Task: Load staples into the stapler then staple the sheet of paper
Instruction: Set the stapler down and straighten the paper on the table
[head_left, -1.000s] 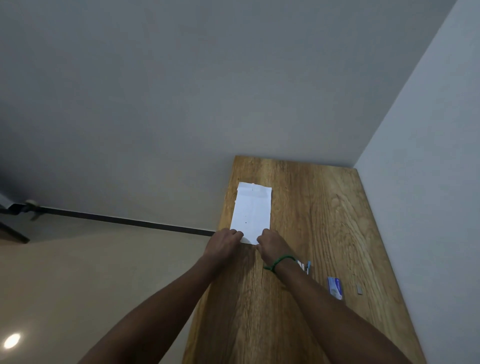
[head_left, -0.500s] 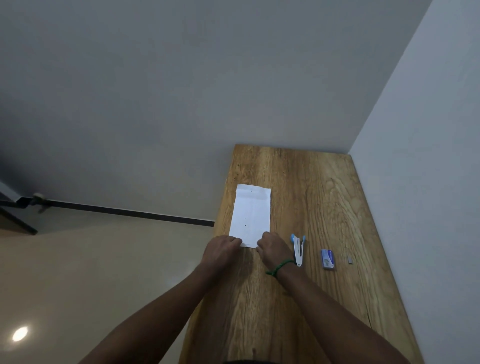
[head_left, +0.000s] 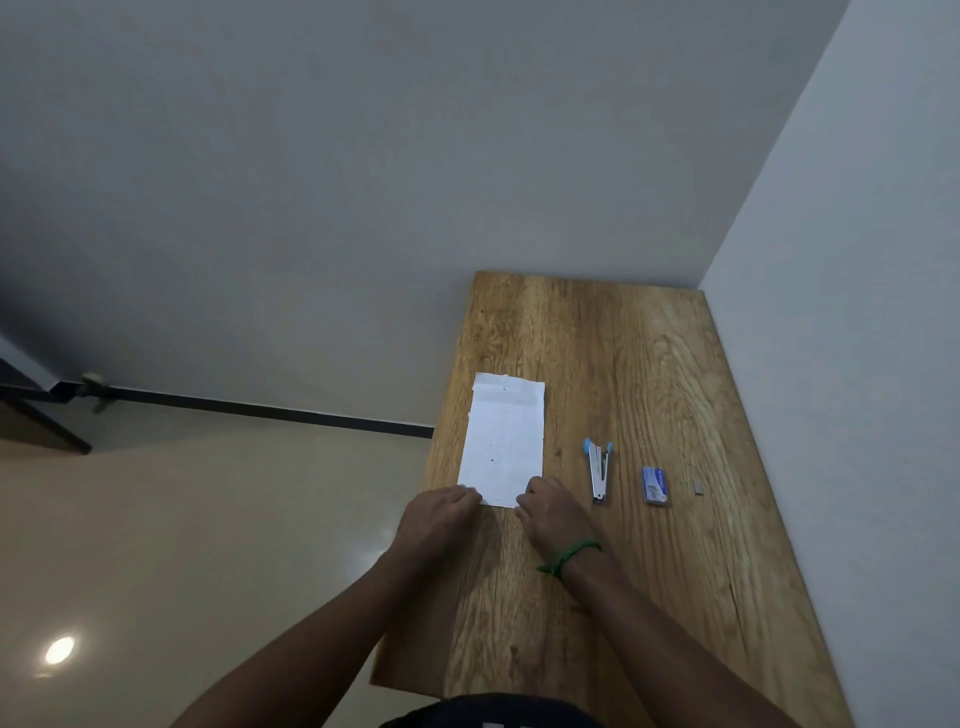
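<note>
- Right wrist: a green cord band (head_left: 569, 556), twisted in texture.
- Left hand (head_left: 439, 519): fingers curled at the near left corner of the sheet of paper (head_left: 504, 436), apparently pinching it.
- Right hand (head_left: 553, 512): fingers curled likewise at the near right corner.
- Sheet: white, thin, oblong, flat on the table (head_left: 649, 364) towards its left edge. The far end shows a fold line.
- Stapler (head_left: 598, 470): slim metal with blue tips, lying to the right of the sheet and apart from it (it appears splayed open at the far end).
- Staple box (head_left: 653, 484): small, blue and white, further right. A short grey staple strip (head_left: 697, 486) lies beyond that.
- Table: glossy, bold wood grain, set into a plain wall corner.
- Assessment: the sheet is being positioned and loading has not begun.
- Next move: free a hand, then fit the strip into the stapler.
</note>
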